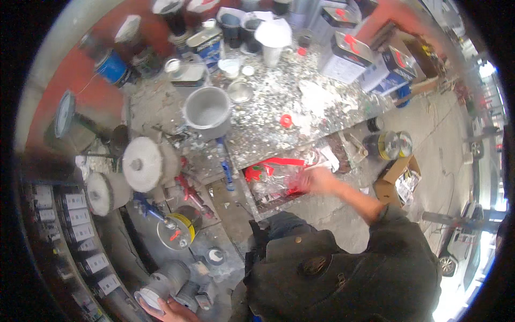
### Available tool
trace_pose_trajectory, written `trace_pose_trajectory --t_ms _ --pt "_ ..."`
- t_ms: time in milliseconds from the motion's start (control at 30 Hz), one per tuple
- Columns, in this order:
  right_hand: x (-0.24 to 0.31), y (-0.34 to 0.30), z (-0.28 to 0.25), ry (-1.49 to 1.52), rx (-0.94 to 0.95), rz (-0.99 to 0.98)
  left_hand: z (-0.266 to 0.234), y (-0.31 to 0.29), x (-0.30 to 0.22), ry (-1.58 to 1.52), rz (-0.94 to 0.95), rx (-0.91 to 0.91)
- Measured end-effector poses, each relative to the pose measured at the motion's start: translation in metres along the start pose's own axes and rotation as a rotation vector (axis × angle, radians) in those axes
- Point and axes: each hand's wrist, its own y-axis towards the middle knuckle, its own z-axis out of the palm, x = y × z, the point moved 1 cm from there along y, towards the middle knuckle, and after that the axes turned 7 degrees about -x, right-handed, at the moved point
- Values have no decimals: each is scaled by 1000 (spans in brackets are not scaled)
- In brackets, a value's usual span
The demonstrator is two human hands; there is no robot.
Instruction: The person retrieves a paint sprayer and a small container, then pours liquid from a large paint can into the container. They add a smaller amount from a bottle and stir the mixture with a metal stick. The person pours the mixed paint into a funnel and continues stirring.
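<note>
At the lower left, my left hand (pixel 173 311) has its fingers around a pale, white-rimmed cup (pixel 152 302), right by a stack of grey cups (pixel 173 275). My right hand (pixel 321 180) reaches over an open drawer (pixel 252 201) under the worktable. Motion smears its fingers, so their hold is unclear. Directly beneath it lies a clear and red plastic bag (pixel 271 174), with crumpled white paper (pixel 330 158) close by. On the table's near left part stand a large grey tub (pixel 208 110) and a blue tube-like tool (pixel 224 163).
The paint-spattered worktable (pixel 257 134) carries metal cans (pixel 346 56), a white-covered cup (pixel 272 40) and a red cap (pixel 286 121). Spray guns (pixel 190 193) hang left, near round lidded containers (pixel 144 163). A cardboard box (pixel 394 182) sits on the floor at right.
</note>
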Motion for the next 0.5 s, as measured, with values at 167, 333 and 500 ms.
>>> trace_pose_trajectory --t_ms 167,333,500 --pt "-73 -74 110 -410 20 -185 7 -37 10 -99 79 171" --pt "-70 -65 126 -419 49 -146 10 -64 48 -268 211 315" --pt "-87 -122 154 -372 -99 -265 -2 -116 78 -192 250 352"
